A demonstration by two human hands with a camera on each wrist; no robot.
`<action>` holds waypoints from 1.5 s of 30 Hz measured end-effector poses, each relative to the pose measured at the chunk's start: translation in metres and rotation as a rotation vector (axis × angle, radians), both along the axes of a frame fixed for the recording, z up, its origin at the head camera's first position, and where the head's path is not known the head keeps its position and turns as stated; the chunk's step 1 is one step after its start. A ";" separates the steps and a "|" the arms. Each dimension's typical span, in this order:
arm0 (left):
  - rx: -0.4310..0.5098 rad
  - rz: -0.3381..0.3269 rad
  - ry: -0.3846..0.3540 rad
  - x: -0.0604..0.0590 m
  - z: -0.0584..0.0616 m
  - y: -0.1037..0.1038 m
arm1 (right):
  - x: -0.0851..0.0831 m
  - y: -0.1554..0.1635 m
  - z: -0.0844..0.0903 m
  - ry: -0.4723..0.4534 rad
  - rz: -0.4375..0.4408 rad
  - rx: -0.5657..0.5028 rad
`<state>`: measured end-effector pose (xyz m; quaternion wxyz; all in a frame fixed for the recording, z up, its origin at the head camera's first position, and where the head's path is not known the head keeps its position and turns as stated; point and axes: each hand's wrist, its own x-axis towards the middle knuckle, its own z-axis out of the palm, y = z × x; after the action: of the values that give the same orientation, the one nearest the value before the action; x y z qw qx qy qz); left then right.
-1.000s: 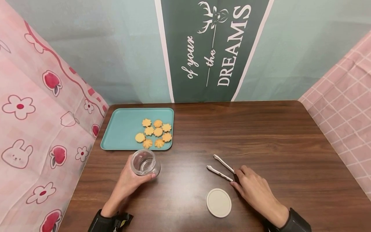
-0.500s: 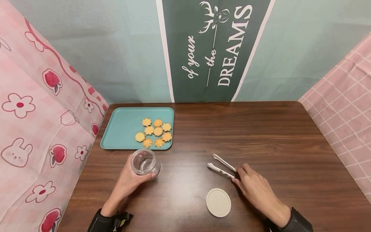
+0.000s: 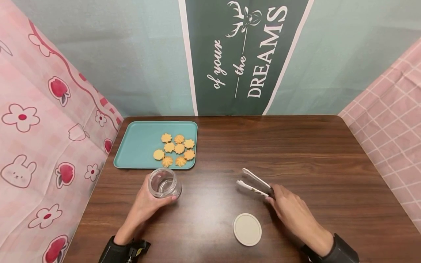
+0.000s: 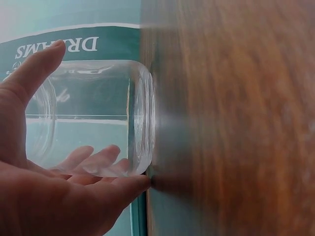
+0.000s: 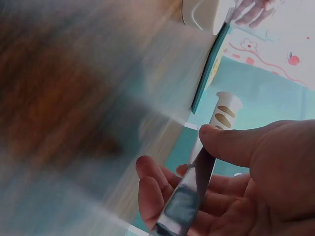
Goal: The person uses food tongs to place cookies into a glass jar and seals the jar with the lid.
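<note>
My left hand [image 3: 146, 202] grips a clear glass jar [image 3: 164, 183] from its left side, thumb at the front and fingers behind. The jar stands upright on the table with its mouth uncovered; in the left wrist view the glass jar [image 4: 93, 118] shows nothing inside. My right hand [image 3: 294, 212] holds a pair of tongs [image 3: 254, 188] with white tips and a metal bend. Their two arms are spread apart and point left. In the right wrist view the thumb presses one arm of the tongs [image 5: 224, 115], the fingers curled on the other side.
A teal tray [image 3: 136, 146] lies at the back left, bearing several cookies [image 3: 179, 148] on its right half. A round cream lid [image 3: 247, 229] lies on the brown wooden table [image 3: 279, 146] between the hands. Curtains hang behind and at both sides.
My right hand has lifted the tongs and moved slightly right, their tips shifting up in the head view. The left hand and the jar have stayed in place.
</note>
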<state>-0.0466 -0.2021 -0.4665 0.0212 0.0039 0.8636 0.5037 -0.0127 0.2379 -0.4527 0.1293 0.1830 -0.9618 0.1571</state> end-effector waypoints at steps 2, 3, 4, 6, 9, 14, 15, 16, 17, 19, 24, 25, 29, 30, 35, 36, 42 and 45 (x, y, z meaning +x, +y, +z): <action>-0.002 0.001 0.000 0.000 0.000 0.000 | -0.001 0.001 0.001 0.007 0.007 -0.010; -0.002 0.002 -0.001 -0.001 0.000 0.000 | -0.002 0.001 0.002 0.010 0.009 -0.013; -0.002 0.003 -0.001 -0.001 0.000 -0.001 | -0.002 0.001 0.002 0.014 0.012 -0.015; -0.001 0.004 0.001 -0.001 0.000 -0.001 | -0.004 0.002 0.003 0.025 0.018 -0.015; 0.004 0.005 0.001 -0.001 0.000 -0.001 | -0.006 0.002 0.004 0.044 0.035 -0.020; 0.010 0.003 0.002 -0.001 -0.001 -0.001 | -0.012 0.002 0.007 0.078 0.088 -0.044; 0.014 0.002 0.002 -0.001 -0.001 -0.001 | -0.014 0.002 0.008 0.085 0.100 -0.047; 0.016 0.000 0.001 -0.001 -0.002 -0.001 | -0.016 0.002 0.010 0.091 0.111 -0.051; 0.018 0.000 0.000 0.000 -0.002 -0.001 | -0.018 0.002 0.011 0.098 0.124 -0.054; 0.021 0.000 -0.002 -0.001 -0.001 -0.001 | -0.021 0.001 0.014 0.111 0.144 -0.057; 0.030 0.003 -0.009 -0.001 -0.001 -0.001 | -0.029 0.000 0.021 0.132 0.175 -0.060; 0.031 0.003 -0.010 -0.001 -0.001 -0.001 | -0.030 -0.001 0.022 0.133 0.179 -0.060; 0.033 0.001 -0.009 0.000 -0.001 -0.001 | -0.035 -0.003 0.026 0.130 0.180 -0.053; 0.035 0.001 -0.010 0.000 -0.001 -0.001 | -0.036 -0.004 0.027 0.127 0.179 -0.049; 0.036 -0.003 -0.005 0.000 -0.001 -0.001 | -0.041 -0.008 0.033 0.117 0.169 -0.043; 0.037 -0.003 -0.006 -0.001 -0.001 -0.001 | -0.042 -0.009 0.034 0.116 0.169 -0.045; 0.040 -0.003 -0.004 0.000 -0.001 -0.001 | -0.051 -0.018 0.039 0.102 0.180 -0.043; 0.042 -0.001 -0.004 0.000 -0.001 -0.002 | -0.056 -0.026 0.042 0.085 0.183 -0.034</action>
<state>-0.0467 -0.2037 -0.4676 0.0231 0.0039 0.8529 0.5216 -0.0684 0.2124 -0.4111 0.1580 0.2742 -0.9320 0.1769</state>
